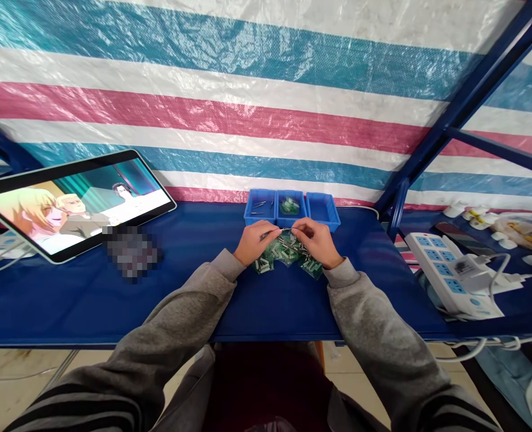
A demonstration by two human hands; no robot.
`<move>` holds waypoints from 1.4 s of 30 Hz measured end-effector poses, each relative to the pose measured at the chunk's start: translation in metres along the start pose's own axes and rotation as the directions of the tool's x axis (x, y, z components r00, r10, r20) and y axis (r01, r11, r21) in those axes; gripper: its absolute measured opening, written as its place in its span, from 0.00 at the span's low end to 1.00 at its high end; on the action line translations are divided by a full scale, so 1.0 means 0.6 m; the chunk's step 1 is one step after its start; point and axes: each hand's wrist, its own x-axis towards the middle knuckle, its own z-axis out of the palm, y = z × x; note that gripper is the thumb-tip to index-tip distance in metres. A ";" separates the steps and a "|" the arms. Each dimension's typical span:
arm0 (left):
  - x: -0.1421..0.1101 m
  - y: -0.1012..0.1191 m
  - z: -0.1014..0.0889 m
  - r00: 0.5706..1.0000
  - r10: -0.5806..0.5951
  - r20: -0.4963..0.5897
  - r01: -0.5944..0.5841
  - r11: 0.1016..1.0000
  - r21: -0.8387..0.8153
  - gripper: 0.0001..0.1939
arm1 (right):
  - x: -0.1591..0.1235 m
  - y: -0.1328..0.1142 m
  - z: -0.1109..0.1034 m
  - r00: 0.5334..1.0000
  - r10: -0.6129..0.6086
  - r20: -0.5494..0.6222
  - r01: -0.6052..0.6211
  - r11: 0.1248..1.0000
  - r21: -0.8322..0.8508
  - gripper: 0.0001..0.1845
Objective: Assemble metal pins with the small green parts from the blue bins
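My left hand [252, 241] and my right hand [317, 242] meet over the table, fingertips almost touching. Both are closed in a pinch on a small thin piece [286, 229], pale and narrow, whose kind is too small to make out. Beneath them lies a loose pile of small green circuit boards [287, 254] with silvery parts, partly covered by the hands. Just behind stands a row of blue bins. Thin metal tools [259, 204] lie in the left bin [247, 215], and green pieces [289, 205] sit in the middle one. The right bin [322, 209] adjoins it.
A tablet [79, 204] playing a cartoon leans at the left, with a blurred dark object [133, 253] before it. At the right are a white power strip [450, 276] with plugs and cables, and a blue metal frame [432, 135]. Striped sheeting [266, 114] hangs behind the blue table [275, 312].
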 end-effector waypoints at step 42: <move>-0.004 0.006 0.006 0.982 0.005 -0.190 -0.002 1.000 0.012 0.17 | -0.004 0.001 0.012 0.997 -0.054 -0.047 0.055 0.998 0.021 0.13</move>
